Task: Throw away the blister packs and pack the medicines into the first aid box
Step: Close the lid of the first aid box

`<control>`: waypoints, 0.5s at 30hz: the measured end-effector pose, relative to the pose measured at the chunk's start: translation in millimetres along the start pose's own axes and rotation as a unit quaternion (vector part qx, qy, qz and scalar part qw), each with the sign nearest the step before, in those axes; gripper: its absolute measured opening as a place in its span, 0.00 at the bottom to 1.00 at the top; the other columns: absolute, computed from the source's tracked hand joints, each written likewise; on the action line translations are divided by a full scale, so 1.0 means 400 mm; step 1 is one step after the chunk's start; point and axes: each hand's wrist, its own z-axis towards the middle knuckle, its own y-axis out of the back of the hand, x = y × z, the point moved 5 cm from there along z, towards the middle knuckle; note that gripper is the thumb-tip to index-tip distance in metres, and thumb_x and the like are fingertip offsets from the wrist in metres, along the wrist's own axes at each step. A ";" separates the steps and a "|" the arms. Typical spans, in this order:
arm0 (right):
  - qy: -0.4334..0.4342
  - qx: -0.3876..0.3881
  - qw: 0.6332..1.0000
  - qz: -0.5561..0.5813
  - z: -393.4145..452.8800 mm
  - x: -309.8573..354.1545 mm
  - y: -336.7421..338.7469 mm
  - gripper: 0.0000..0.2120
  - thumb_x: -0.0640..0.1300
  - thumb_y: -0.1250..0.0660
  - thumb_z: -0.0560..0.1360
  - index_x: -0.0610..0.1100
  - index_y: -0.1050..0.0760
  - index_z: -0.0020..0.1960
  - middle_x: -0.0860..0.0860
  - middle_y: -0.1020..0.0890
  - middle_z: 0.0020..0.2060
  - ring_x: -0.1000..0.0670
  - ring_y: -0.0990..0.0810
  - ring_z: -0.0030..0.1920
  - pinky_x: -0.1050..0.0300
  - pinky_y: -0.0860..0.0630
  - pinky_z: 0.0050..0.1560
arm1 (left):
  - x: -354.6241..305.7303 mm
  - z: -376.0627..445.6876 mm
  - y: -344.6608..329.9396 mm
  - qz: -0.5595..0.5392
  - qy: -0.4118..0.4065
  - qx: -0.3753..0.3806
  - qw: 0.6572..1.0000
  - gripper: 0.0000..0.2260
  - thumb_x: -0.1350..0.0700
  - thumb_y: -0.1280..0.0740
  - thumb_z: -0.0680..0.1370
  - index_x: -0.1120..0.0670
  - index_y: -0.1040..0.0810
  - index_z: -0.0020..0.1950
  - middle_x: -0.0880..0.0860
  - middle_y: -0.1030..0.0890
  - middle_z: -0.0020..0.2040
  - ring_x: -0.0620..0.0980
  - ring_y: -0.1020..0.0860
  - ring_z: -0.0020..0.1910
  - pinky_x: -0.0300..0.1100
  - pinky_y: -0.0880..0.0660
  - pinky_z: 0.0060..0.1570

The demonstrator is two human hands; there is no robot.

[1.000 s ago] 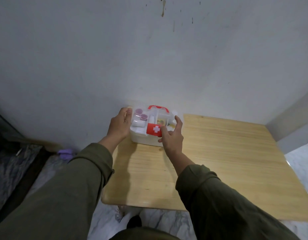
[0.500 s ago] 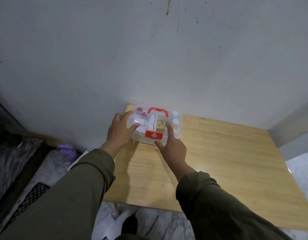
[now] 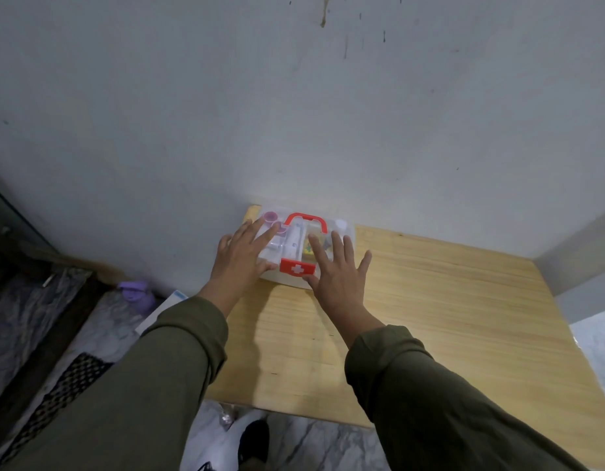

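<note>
Pale grey-white wall point(image 3: 192, 96) across the upper frame, marked near the top by a brownish drip point(image 3: 323, 15) and a few dark specks. Light wooden bench point(image 3: 447, 317) pushed into the corner, its far edge against the wall, grain running left to right. Grey side wall point(image 3: 586, 253) at right. White marble floor point(image 3: 328, 447) with grey veins below the bench's near edge. At left, a dark threshold strip point(image 3: 42, 338), a black mesh mat point(image 3: 52, 406) and a small purple object point(image 3: 136, 294) by the wall's foot. Soft, dim, even light
</note>
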 end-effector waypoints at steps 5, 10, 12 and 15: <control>0.001 0.013 1.000 0.019 0.025 0.000 -0.007 0.35 0.62 0.44 0.77 0.57 0.60 0.75 0.45 0.56 0.77 0.40 0.59 0.77 0.32 0.53 0.71 | 0.000 0.017 0.010 -0.006 -0.004 -0.008 1.000 0.34 0.46 0.33 0.75 0.45 0.47 0.76 0.50 0.44 0.78 0.52 0.44 0.76 0.50 0.43 0.71; -0.007 0.028 0.999 0.046 0.074 -0.004 -0.007 0.35 0.60 0.41 0.77 0.56 0.58 0.75 0.45 0.56 0.77 0.40 0.59 0.77 0.34 0.49 0.72 | 0.007 0.064 0.002 -0.001 0.001 -0.018 1.000 0.34 0.46 0.32 0.75 0.44 0.46 0.76 0.51 0.43 0.77 0.53 0.43 0.76 0.51 0.43 0.70; -0.009 0.034 0.998 0.051 0.097 -0.007 -0.003 0.35 0.59 0.41 0.77 0.56 0.57 0.76 0.45 0.55 0.77 0.40 0.59 0.77 0.35 0.49 0.72 | 0.012 0.088 -0.002 0.001 0.004 -0.022 1.000 0.34 0.46 0.32 0.75 0.44 0.46 0.76 0.51 0.43 0.77 0.53 0.43 0.75 0.51 0.42 0.70; -0.015 0.043 0.997 0.057 0.134 -0.012 0.003 0.35 0.58 0.40 0.77 0.55 0.57 0.76 0.45 0.56 0.77 0.41 0.60 0.77 0.37 0.51 0.73 | 0.018 0.128 -0.008 0.008 -0.001 -0.028 1.000 0.34 0.45 0.32 0.75 0.44 0.46 0.76 0.51 0.42 0.77 0.53 0.43 0.75 0.51 0.42 0.70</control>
